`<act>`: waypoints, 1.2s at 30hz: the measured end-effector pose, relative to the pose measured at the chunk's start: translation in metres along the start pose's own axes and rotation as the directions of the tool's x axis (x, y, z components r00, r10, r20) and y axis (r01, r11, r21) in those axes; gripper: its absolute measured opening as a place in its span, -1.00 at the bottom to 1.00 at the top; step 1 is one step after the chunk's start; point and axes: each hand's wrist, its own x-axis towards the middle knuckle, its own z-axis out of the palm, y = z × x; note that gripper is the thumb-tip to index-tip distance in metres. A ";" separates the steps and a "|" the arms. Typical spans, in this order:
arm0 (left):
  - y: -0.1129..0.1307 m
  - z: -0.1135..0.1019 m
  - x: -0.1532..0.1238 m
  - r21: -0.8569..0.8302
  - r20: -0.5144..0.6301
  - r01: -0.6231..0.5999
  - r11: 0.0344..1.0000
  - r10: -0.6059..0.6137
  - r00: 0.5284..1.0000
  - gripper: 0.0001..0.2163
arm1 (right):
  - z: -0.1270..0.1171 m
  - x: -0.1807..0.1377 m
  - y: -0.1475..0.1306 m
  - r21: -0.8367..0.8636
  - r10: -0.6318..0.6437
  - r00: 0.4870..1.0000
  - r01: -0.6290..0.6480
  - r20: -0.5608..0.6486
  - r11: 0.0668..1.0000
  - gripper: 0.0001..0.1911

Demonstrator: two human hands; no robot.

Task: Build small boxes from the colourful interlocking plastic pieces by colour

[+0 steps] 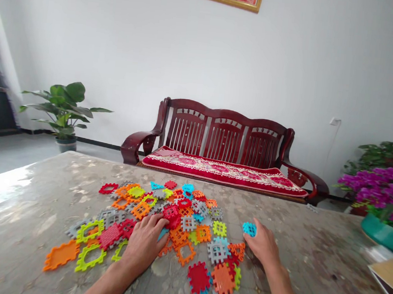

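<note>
Several flat plastic interlocking tiles [160,222] in red, orange, green, grey and blue lie scattered on a marbled table [37,195]. My left hand [144,244] rests palm down on the pile, fingers curled over a red tile [171,215] and a blue piece beneath. My right hand [263,245] sits at the right edge of the pile, fingertips pinching a small blue tile [249,228]. A red solid tile [198,277] and an orange one [223,280] lie nearest me.
A dark wooden bench [225,140] with a red cushion stands behind the table. A green potted plant [63,105] is at left; purple flowers in a teal pot [385,218] and a yellow booklet [392,275] are at the table's right.
</note>
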 end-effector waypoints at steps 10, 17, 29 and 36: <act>0.001 -0.005 -0.001 -0.075 -0.006 -0.032 0.997 0.032 0.999 -0.77 | -0.007 -0.001 -0.005 -0.086 0.003 0.998 -0.007 -0.056 0.996 -0.36; 0.003 -0.010 0.000 -0.170 -0.033 -0.071 0.983 0.066 0.997 -0.81 | -0.013 -0.015 -0.062 0.189 -0.268 0.940 0.308 -0.212 0.932 -0.56; -0.049 -0.062 0.018 -0.179 -0.058 0.331 0.927 -0.346 0.936 -0.79 | 0.025 -0.028 -0.087 0.354 -0.409 0.912 0.395 -0.040 0.847 -0.57; -0.032 -0.063 0.015 -0.248 0.218 0.113 0.962 -0.058 0.974 -0.86 | 0.026 -0.029 -0.088 0.331 -0.411 0.911 0.401 -0.043 0.854 -0.60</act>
